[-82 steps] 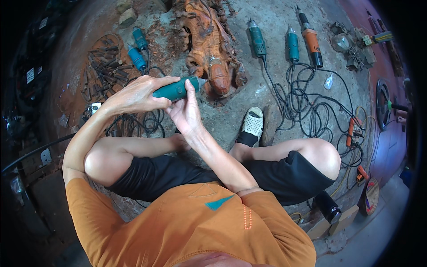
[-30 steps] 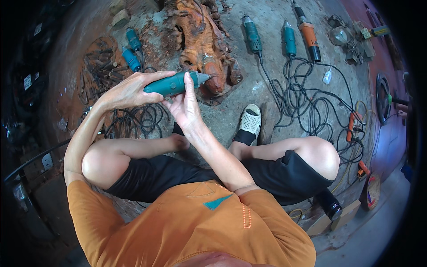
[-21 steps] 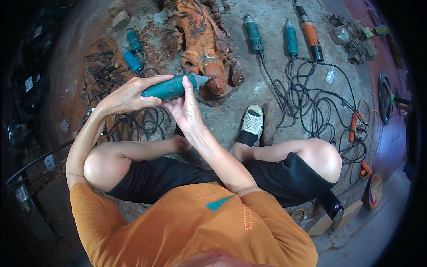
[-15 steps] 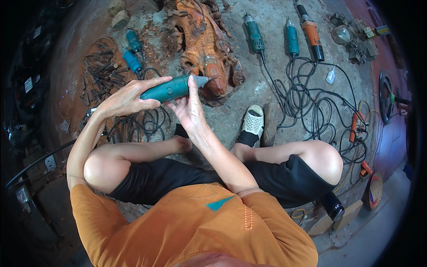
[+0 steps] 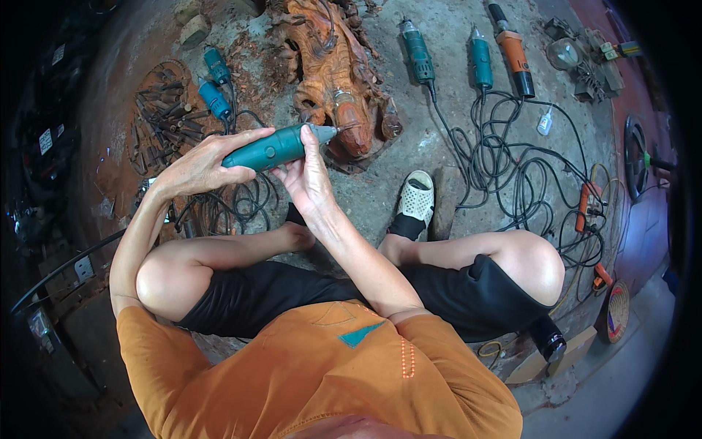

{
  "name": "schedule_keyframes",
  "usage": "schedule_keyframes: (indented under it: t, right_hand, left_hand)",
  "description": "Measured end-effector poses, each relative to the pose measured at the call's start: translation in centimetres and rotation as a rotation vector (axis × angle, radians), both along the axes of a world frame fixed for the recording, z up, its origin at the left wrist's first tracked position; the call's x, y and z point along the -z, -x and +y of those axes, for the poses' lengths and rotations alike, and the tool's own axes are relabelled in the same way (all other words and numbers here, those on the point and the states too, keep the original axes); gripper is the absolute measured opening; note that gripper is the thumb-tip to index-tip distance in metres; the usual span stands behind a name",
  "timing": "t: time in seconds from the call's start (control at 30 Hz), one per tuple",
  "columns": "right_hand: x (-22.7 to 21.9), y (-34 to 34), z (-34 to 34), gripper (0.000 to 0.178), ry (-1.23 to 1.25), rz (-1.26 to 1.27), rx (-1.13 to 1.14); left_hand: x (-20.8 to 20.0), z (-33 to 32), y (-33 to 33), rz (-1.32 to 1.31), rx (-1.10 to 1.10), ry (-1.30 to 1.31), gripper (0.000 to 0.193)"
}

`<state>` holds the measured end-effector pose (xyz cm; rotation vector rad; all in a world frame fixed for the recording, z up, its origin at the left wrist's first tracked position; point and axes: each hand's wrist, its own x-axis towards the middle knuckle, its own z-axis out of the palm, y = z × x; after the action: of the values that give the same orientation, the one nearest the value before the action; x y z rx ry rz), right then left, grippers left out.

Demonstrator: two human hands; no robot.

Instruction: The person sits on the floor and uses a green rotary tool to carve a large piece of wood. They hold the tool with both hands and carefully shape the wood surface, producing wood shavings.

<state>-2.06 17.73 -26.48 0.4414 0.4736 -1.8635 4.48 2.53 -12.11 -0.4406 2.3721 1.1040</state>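
Note:
A teal die grinder [image 5: 272, 148] is held level in front of me, its tip pointing right at an orange-brown wood carving [image 5: 338, 80] on the ground. My left hand [image 5: 199, 162] wraps around the rear of the tool's body. My right hand [image 5: 308, 175] is up at the front end, fingers on the nose near the bit. I sit cross-legged on the concrete floor, knees apart.
Two teal grinders [image 5: 418, 51] [image 5: 480, 61] and an orange one [image 5: 512, 53] lie at the top right, their black cords [image 5: 512, 168] tangled across the floor. Two blue tools [image 5: 210, 82] and a pile of bits [image 5: 157, 121] sit at left. A white shoe [image 5: 417, 205] is by my legs.
The grinder and both hands stay nearly in place; the tool has dipped slightly, and my right fingers have shifted at its nose.

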Motion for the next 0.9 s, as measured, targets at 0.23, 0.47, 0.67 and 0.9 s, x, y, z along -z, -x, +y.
schedule_keyframes:
  t: [0.23, 0.47, 0.67, 0.9]
  right_hand:
    - [0.9, -0.5, -0.2, 0.054, 0.038, -0.017, -0.029]
    - [1.2, -0.9, -0.3, 0.054, 0.064, -0.025, -0.048]
    - [1.4, -1.2, -0.5, 0.053, 0.068, -0.06, -0.058]
    - [0.8, -1.3, -0.6, 0.058, 0.035, -0.044, -0.047]
  left_hand:
    - [-0.4, 0.0, -0.3, -0.054, -0.057, -0.047, 0.079]
    - [-0.3, -0.4, -0.6, -0.09, -0.044, -0.036, 0.078]
    - [-0.3, -0.5, -0.8, -0.056, -0.021, -0.019, 0.077]
    - [-0.4, -0.6, -0.6, -0.038, 0.011, -0.001, 0.077]
